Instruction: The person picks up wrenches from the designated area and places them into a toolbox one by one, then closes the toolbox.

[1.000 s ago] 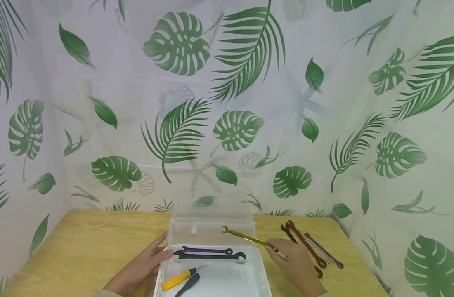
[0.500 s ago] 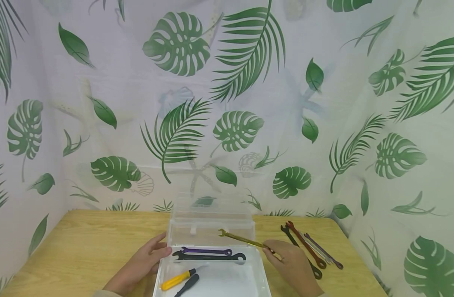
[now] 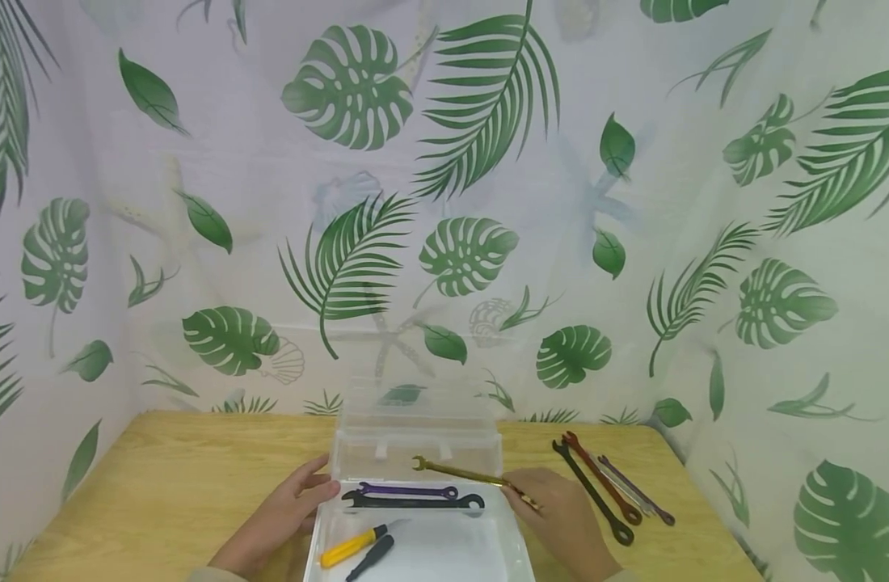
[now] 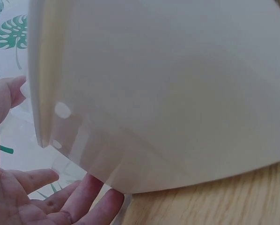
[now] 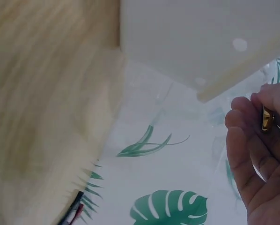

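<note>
Your right hand (image 3: 554, 513) pinches the gold wrench (image 3: 462, 473) over the back of the box (image 3: 444, 550), short of the tabletop's (image 3: 183, 477) far edge — packing, apparently. Your left hand (image 3: 293, 503) (fingers loose) steadies the box; next likely calls for a level lowering.

White cloth (image 3: 539, 190) printed with green leaves (image 3: 346, 87) and faint shells (image 3: 283, 361) fills the upper frame and both sides. A pale wood-grain tabletop (image 3: 212, 469) spans the bottom, softly lit.
</note>
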Demonstrator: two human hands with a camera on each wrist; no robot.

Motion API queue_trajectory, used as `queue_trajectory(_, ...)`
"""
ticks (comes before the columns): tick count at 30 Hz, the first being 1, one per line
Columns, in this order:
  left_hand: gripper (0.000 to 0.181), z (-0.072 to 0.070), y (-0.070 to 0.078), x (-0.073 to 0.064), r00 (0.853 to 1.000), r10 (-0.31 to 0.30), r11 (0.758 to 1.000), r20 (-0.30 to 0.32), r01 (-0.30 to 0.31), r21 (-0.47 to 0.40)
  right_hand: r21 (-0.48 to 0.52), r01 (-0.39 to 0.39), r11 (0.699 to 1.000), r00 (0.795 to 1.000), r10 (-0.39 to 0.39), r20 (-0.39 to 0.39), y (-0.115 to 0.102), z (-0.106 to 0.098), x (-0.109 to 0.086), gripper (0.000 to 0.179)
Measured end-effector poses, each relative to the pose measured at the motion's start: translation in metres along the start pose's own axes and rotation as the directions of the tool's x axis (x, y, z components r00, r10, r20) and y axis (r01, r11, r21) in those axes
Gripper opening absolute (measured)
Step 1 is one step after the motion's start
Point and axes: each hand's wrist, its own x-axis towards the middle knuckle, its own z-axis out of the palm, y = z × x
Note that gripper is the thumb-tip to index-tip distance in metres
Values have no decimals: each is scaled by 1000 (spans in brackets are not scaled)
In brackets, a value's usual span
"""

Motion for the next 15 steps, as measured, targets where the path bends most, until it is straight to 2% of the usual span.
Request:
queue_trajectory(6, 84, 1, 2, -2, 1000, 5, 1000, 7, -5, -12, -62, 68, 996, 997, -66, 43, -8, -7, 21, 20)
queue_trajectory(12, 84, 0, 0, -1, 1000, 17, 1000, 20, -16, -24, -29, 124, 992, 987, -121, 105, -17, -6, 41, 17)
queue_trajectory(15, 85, 0, -1, -1, 999, 18, 999, 29, -17, -36, -9, 124, 992, 977, -121, 176, -22, -4, 49, 12)
